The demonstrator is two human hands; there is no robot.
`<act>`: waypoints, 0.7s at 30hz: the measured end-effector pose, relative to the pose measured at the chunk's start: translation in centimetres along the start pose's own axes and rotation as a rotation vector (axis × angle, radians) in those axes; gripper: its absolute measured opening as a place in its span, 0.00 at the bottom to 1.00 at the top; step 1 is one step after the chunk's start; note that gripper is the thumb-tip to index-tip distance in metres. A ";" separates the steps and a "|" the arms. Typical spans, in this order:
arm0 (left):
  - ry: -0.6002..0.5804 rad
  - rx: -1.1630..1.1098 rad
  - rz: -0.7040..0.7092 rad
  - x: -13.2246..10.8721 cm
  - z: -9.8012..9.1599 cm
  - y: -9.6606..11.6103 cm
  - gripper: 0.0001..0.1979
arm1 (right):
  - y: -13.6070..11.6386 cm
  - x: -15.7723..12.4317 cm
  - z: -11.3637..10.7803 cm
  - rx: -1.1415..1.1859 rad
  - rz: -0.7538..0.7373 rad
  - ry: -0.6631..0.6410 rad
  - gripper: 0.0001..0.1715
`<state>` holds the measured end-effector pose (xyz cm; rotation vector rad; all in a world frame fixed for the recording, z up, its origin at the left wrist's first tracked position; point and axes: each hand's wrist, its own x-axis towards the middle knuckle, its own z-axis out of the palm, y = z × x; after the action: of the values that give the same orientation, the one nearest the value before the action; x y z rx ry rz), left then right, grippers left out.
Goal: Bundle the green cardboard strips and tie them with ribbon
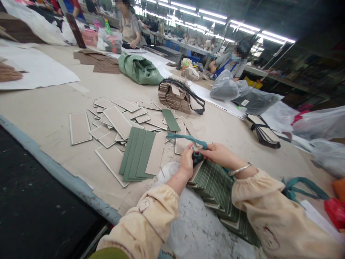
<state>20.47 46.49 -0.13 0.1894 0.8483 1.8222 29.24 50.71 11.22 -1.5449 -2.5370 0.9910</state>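
Observation:
A long stack of green-and-beige panels (215, 187) stands on edge in front of me, slanting down to the right. At its far end my left hand (185, 162) is closed on a teal fabric strip. My right hand (219, 154), with a bracelet at the wrist, pinches the same teal strip (185, 137) beside it, and one loose end sticks out to the left. Part of the strip passes under my right wrist along the stack. My fingers hide where the strip crosses. Left of my hands, several green panels (137, 154) lie overlapped in a fan.
Loose beige panels (117, 122) are scattered beyond the fan. A tied brown bundle (175, 95) and a green bag (140, 68) lie farther back. Another tied bundle (262, 131) and plastic bags (226, 86) are at the right. Co-workers stand across the table; another person's hand (10, 72) rests far left.

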 end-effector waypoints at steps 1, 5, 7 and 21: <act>-0.037 -0.016 0.000 -0.1 0.1 0.0 0.11 | -0.1 -0.1 -0.3 0.041 -0.007 -0.071 0.21; -0.073 -0.105 -0.057 -0.6 0.8 0.3 0.13 | -0.4 -0.2 -1.1 0.182 -0.093 -0.223 0.26; -0.018 -0.162 -0.130 -0.7 1.0 0.5 0.16 | -0.6 -0.2 -1.2 0.219 -0.121 -0.251 0.27; -0.019 -0.217 -0.213 -0.3 1.2 0.2 0.18 | -0.8 0.4 -3.0 -0.062 -0.166 -0.361 0.18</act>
<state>21.02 46.74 0.92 -0.0219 0.6271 1.6942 29.31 52.32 13.93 -1.2355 -2.8981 1.2801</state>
